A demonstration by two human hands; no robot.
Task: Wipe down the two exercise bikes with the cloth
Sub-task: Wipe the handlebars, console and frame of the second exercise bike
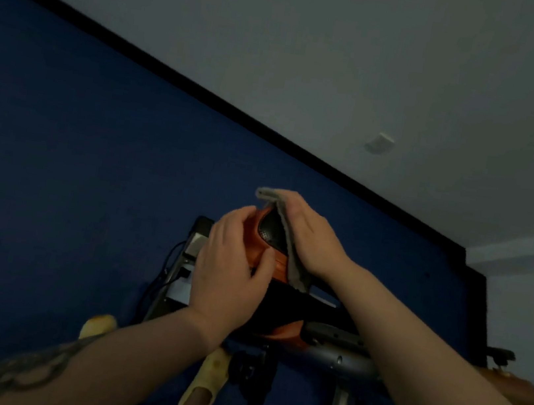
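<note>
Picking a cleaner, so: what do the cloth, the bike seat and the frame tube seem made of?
Cloth: grey, soft woven or microfibre fabric; it drapes limply. Seat: orange and black, probably vinyl or faux leather; the black panel looks perforated. Frame tube: silver-grey, likely painted metal with a dull sheen and bolt holes.
</note>
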